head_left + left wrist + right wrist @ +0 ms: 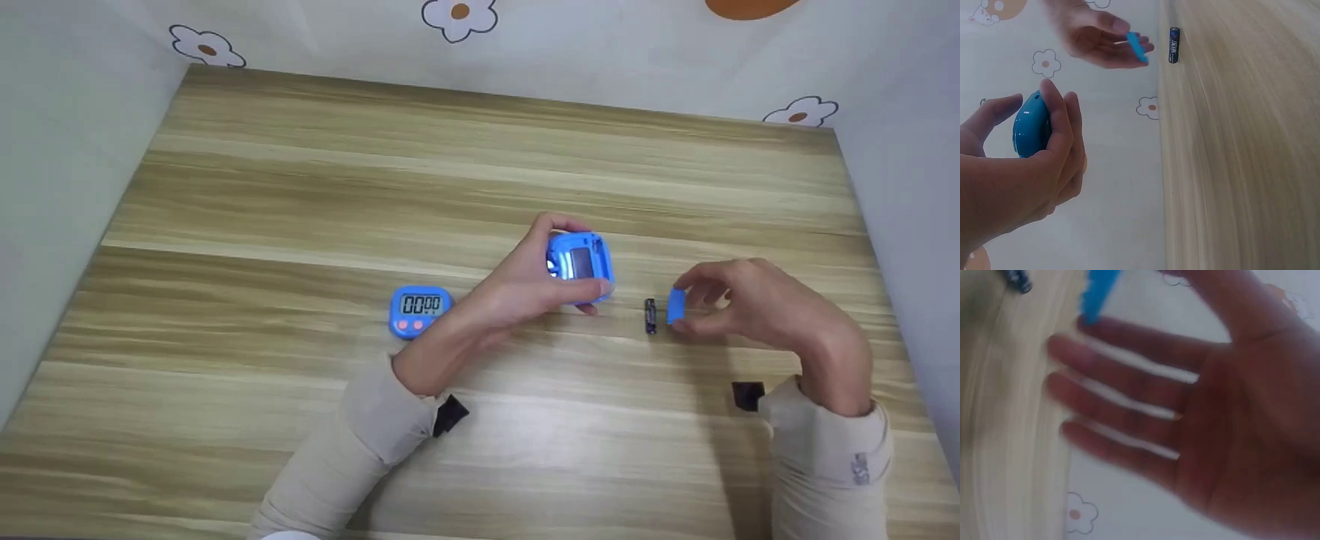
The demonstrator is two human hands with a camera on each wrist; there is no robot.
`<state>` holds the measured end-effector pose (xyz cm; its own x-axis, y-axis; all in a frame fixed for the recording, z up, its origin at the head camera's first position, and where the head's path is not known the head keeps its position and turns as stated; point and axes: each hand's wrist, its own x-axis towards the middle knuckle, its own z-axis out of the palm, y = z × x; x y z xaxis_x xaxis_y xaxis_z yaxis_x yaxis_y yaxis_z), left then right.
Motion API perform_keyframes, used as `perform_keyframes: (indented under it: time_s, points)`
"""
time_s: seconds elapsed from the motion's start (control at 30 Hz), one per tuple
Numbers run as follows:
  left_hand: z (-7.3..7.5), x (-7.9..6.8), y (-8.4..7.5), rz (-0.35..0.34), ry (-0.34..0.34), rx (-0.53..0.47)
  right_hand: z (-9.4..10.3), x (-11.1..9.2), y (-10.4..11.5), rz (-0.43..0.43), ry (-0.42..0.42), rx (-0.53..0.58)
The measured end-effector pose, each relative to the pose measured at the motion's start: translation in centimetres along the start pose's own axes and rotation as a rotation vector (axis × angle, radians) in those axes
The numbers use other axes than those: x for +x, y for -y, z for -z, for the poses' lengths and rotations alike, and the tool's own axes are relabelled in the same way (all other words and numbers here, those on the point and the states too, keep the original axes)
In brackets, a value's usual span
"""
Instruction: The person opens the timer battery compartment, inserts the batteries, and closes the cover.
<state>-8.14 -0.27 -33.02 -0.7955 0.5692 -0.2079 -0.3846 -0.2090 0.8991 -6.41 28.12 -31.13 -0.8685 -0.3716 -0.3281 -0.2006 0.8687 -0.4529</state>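
Observation:
My left hand (525, 289) grips a blue digital timer (581, 266) between thumb and fingers, its back turned up and the battery compartment uncovered. In the left wrist view the timer (1032, 126) shows edge-on between thumb and fingers. Over to the right, my right hand (750, 300) pinches a small blue battery cover (676, 306) between thumb and index finger. The right wrist view has that cover (1099, 292) at its top edge, with the other fingers spread. One dark battery (650, 316) lies on the table between the hands, just left of the cover.
A second blue timer (418, 309) with pink buttons lies face up beside my left forearm, its display reading zeros and partly covered by the arm. The wooden table (300, 187) meets a flower-patterned wall covering (585, 52) at the back.

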Motion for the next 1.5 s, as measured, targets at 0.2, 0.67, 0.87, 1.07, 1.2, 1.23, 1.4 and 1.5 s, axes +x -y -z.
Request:
perform_keyframes:
  time_s: [0.2,0.67,0.87,1.07,1.2,1.23,1.4,1.5]
  points:
    - [0.2,-0.1,0.1,0.009,0.018,0.016,-0.8,1.1,-1.0,-0.139,0.143,0.011]
    - [0.1,-0.2,0.0,0.04,0.034,0.047,-1.4,1.5,-0.3,-0.144,0.075,-0.079]
    - [0.0,-0.2,0.0,0.034,0.042,0.023,-2.5,2.5,0.5,-0.011,0.074,-0.054]
    - [0.0,-0.1,0.2,0.038,0.072,0.029,-2.8,3.0,0.6,0.004,0.051,-0.088]
    - [-0.1,0.0,0.2,0.048,0.063,0.035,-2.2,2.7,1.4,0.062,-0.052,-0.038]
    - [-0.1,0.0,0.3,0.05,0.06,0.036,-2.0,2.5,1.8,0.108,-0.101,-0.011]
    - [-0.3,0.1,0.6,0.06,0.062,0.033,-1.3,1.6,4.1,0.407,-0.303,0.137]
    - [-0.4,0.2,0.7,0.053,0.074,0.032,-1.4,1.4,5.1,0.495,-0.33,0.164]
